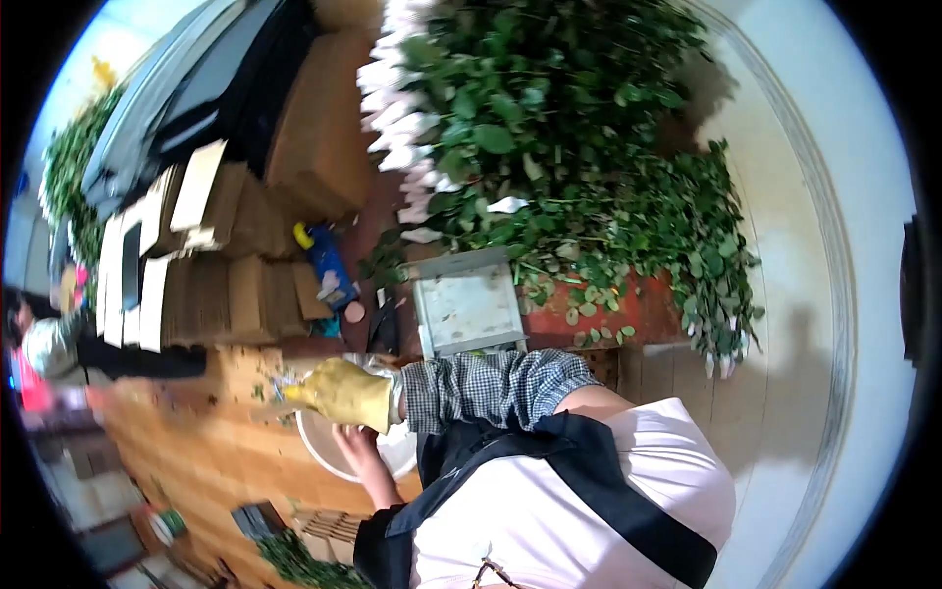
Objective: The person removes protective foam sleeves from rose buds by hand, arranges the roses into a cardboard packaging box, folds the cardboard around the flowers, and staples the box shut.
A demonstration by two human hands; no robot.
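My right hand, in a yellow work glove with a checkered sleeve above it, reaches across to the left. Its fingers look curled. Bits of green and a thin stick-like shape show by the fingertips, too blurred to name. Just below the glove is my bare left hand, its fingers extended and apart, with nothing visible in them. Both hands are over a white round tub, partly covered by them. Right of the glove, on the table, lies a shallow metal tray with a raised edge.
Leafy rose stems with white-wrapped heads are piled on the red table. Cardboard boxes and a blue bottle-like object stand left. Another person is at the far left. A pale wall is at right.
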